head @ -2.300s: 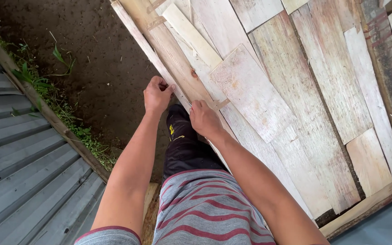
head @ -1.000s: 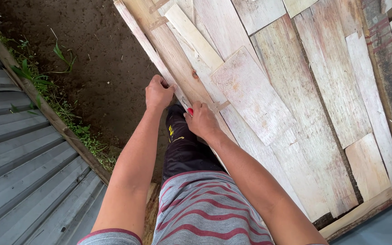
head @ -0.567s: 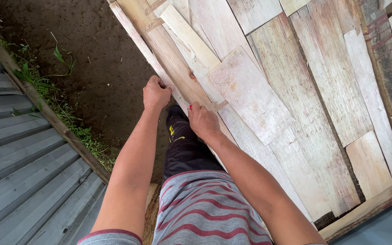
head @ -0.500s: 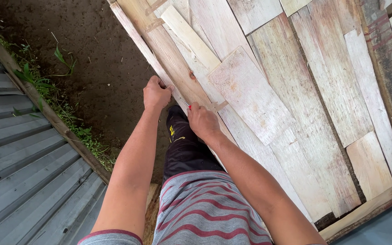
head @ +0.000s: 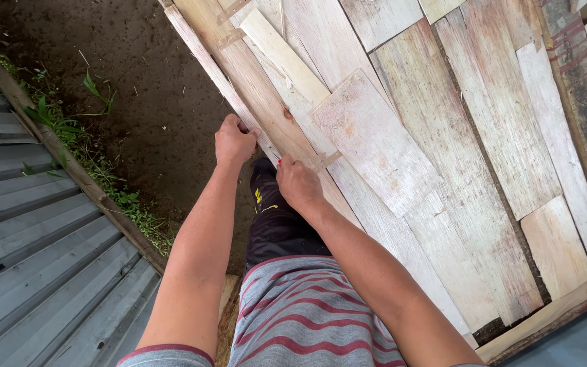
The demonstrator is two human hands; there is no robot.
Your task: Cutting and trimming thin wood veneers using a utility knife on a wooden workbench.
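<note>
Left hand (head: 234,141) is gripping the thin strip (head: 215,71) at the stack's edge; right hand (head: 298,185) is pinching the board (head: 266,95) beside it.

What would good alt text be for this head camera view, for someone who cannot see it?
Seen from above, a person's left hand and right hand grip the edge of a long thin wood strip on a pile of pale wood sheets. Bare soil and corrugated metal roofing lie to the left.

Two hands, the left hand (head: 234,141) and the right hand (head: 298,185). Many thin wood sheets (head: 375,139), too many to count. One metal roof (head: 28,231).
</note>
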